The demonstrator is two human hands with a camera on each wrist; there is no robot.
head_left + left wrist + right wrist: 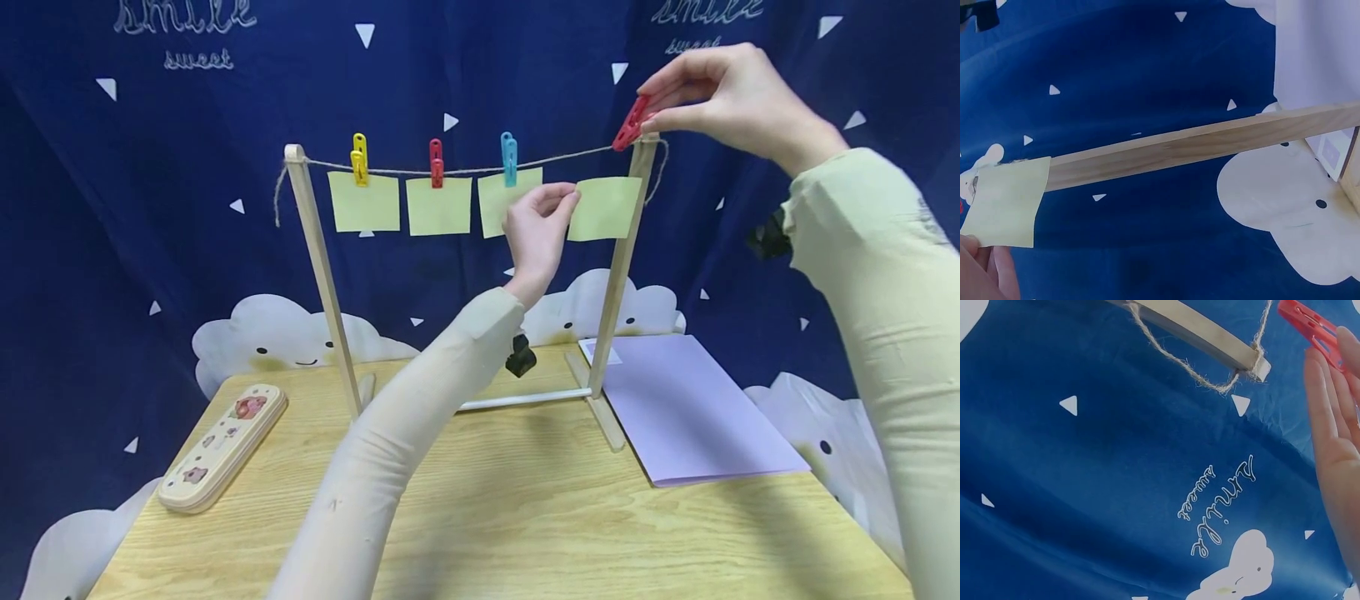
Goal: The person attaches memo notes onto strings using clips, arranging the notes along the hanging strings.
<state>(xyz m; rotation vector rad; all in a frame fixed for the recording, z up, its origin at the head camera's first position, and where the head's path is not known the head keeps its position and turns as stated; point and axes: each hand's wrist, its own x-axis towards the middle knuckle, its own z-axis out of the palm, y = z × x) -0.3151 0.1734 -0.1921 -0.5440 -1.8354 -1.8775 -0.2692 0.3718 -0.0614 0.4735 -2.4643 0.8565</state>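
My left hand (537, 235) pinches the upper left corner of a yellow paper square (606, 210) just below the twine (562, 157); the left wrist view shows the same paper (1009, 203) at its lower left. Near the top of the right post, my right hand (738, 104) holds a red clothespin (632, 123) between thumb and fingers. That clothespin (1313, 326) also appears at the upper right of the right wrist view. Along the twine hang three more paper squares, under a yellow clothespin (360, 160), a second red clothespin (437, 164) and a blue clothespin (509, 158).
The twine is tied between a wooden left post (322, 267) and right post (618, 287), joined low down by a white bar (528, 400). A cream pencil case (222, 450) lies at the table's left, a lilac folder (697, 408) at the right. Behind hangs a dark blue curtain (450, 67).
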